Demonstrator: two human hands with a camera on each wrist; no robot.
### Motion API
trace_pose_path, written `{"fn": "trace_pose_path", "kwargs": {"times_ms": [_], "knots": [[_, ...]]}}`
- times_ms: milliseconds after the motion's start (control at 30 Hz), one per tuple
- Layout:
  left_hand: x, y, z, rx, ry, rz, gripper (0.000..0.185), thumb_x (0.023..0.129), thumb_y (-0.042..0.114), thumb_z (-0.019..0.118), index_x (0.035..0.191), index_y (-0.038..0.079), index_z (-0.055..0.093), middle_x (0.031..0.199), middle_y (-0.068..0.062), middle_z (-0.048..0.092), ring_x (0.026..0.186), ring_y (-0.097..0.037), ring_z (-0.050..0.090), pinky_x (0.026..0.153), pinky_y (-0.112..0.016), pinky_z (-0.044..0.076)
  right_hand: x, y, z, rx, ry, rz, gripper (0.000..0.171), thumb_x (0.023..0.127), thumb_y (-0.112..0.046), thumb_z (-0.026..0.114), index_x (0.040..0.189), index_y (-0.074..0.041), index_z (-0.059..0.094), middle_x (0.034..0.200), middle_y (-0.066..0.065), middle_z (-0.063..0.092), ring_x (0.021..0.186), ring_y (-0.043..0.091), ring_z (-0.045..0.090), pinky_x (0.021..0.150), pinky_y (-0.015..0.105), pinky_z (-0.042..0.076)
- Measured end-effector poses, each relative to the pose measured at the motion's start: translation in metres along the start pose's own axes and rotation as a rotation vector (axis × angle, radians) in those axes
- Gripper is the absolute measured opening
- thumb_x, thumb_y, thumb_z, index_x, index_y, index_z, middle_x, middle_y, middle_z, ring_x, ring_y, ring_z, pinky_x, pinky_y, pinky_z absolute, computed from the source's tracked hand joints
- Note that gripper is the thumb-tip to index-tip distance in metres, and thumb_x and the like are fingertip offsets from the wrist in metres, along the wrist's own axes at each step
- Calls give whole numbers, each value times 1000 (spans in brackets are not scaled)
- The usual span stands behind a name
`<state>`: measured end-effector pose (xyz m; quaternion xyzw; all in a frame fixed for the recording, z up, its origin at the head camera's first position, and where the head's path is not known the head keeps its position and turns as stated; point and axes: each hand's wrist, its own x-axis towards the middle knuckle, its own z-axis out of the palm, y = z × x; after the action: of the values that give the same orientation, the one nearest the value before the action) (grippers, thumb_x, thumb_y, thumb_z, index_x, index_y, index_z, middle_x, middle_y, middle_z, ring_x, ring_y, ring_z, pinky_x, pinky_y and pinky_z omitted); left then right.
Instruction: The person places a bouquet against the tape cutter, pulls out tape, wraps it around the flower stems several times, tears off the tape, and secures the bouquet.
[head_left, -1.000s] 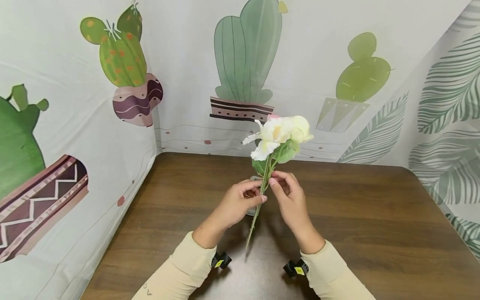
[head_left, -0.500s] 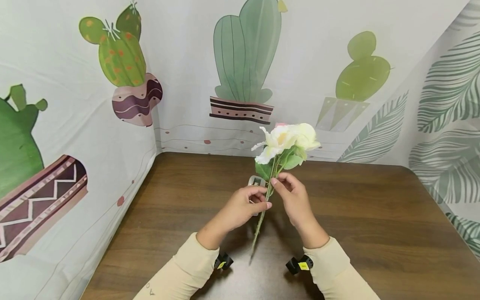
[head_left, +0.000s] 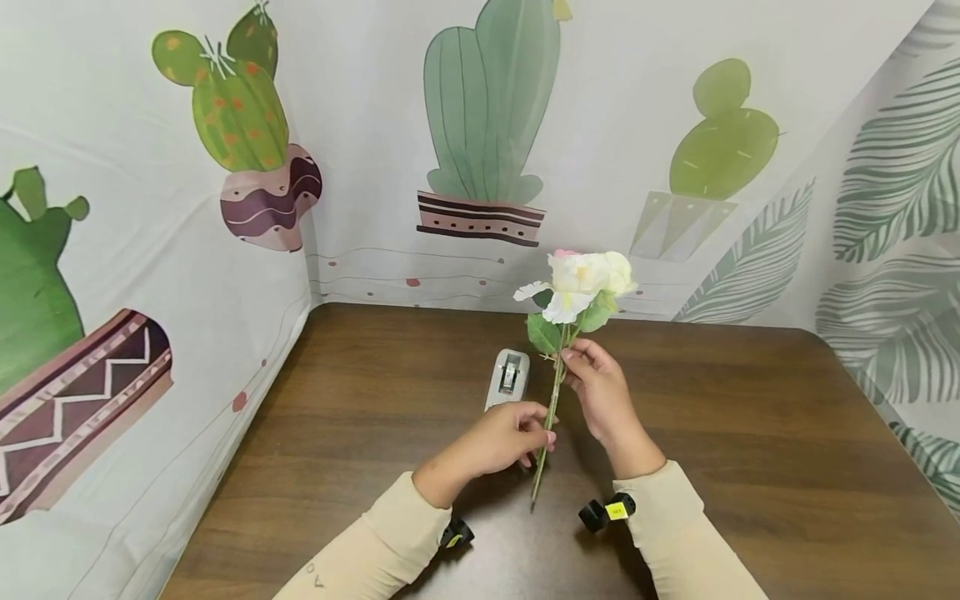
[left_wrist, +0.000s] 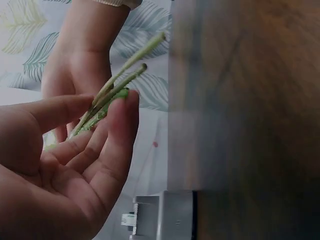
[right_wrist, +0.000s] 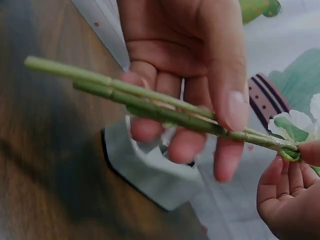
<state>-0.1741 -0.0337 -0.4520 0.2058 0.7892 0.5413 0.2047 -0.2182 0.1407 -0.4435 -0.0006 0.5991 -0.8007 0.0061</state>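
A small bunch of flowers (head_left: 581, 283), white and pale yellow with a bit of pink behind, stands tilted over the table with green leaves below the blooms. My right hand (head_left: 603, 396) pinches the stems just under the leaves. Lower down, my left hand (head_left: 510, 437) holds the same stems (right_wrist: 165, 107) between thumb and fingers. The cut ends stick out past the left hand, one longer than the others in the right wrist view. In the left wrist view the stem ends (left_wrist: 145, 52) rise beyond the left thumb and fingers.
A grey-white tape dispenser (head_left: 507, 379) stands on the brown wooden table (head_left: 375, 400), just beyond the left hand. Behind the table hangs a white cloth (head_left: 360, 167) printed with cacti and leaves. Each wrist wears a black camera.
The bunch has shifted right and turned more upright. My left hand has slid down the stems and nearer to me, uncovering the tape dispenser. The right hand has moved slightly right.
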Motion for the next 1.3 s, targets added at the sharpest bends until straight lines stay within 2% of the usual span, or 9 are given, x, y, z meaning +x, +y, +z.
{"fn": "trace_pose_path", "kwargs": {"times_ms": [133, 233, 400, 567, 767, 867, 1067, 1300], "knots": [[1, -4, 3, -24, -19, -41, 15, 96, 8, 63, 107, -2, 67, 88, -21, 75, 59, -16, 64, 60, -46, 60, 5, 6, -6, -5, 4, 67, 8, 101, -3, 51, 108, -3, 55, 87, -5, 65, 82, 9, 60, 80, 26, 50], [3, -7, 4, -11, -25, -69, 15, 97, 10, 64, 107, 0, 67, 81, -15, 74, 56, -15, 64, 55, -41, 59, 8, 11, -10, -47, -1, 109, 5, 101, -6, 52, 105, -4, 55, 85, -5, 62, 79, 9, 59, 78, 26, 50], [5, -14, 4, 74, -22, -87, 10, 96, 12, 67, 102, 4, 66, 68, -3, 68, 49, -14, 61, 46, -29, 52, 13, 20, -19, -182, -17, 160, 15, 101, -11, 57, 110, 0, 56, 87, -6, 61, 79, 9, 59, 77, 25, 53], [4, -16, 3, 155, -37, -112, 8, 96, 14, 68, 96, 7, 64, 66, -1, 67, 47, -14, 60, 42, -23, 43, 18, 27, -25, -360, -47, 195, 30, 101, -17, 59, 119, 6, 56, 89, -5, 61, 81, 10, 60, 73, 24, 53], [3, -24, 3, 291, -94, -129, 20, 93, 19, 72, 80, 11, 60, 63, -2, 65, 52, -13, 62, 48, -22, 44, 19, 38, -31, -519, -94, 207, 23, 99, -18, 61, 108, 3, 62, 75, -3, 52, 70, 12, 50, 63, 24, 47], [3, -27, 4, 304, -114, -128, 22, 93, 19, 73, 77, 11, 59, 62, -1, 63, 52, -11, 59, 51, -21, 44, 19, 42, -34, -552, -99, 210, 21, 98, -18, 62, 105, 2, 63, 70, -2, 49, 65, 12, 47, 59, 23, 44], [2, -28, 3, 329, -112, -116, 25, 93, 22, 73, 75, 12, 58, 59, 1, 59, 50, -7, 53, 49, -20, 41, 19, 46, -35, -589, -100, 199, 23, 97, -17, 62, 104, 5, 65, 75, 1, 54, 65, 11, 49, 57, 22, 46], [0, -26, 3, 456, -88, -79, 29, 91, 28, 74, 73, 15, 56, 57, 9, 51, 54, -5, 47, 54, -20, 38, 19, 50, -34, -626, -102, 168, 25, 97, -17, 63, 104, 7, 65, 75, 1, 55, 64, 10, 50, 56, 22, 48]]}}
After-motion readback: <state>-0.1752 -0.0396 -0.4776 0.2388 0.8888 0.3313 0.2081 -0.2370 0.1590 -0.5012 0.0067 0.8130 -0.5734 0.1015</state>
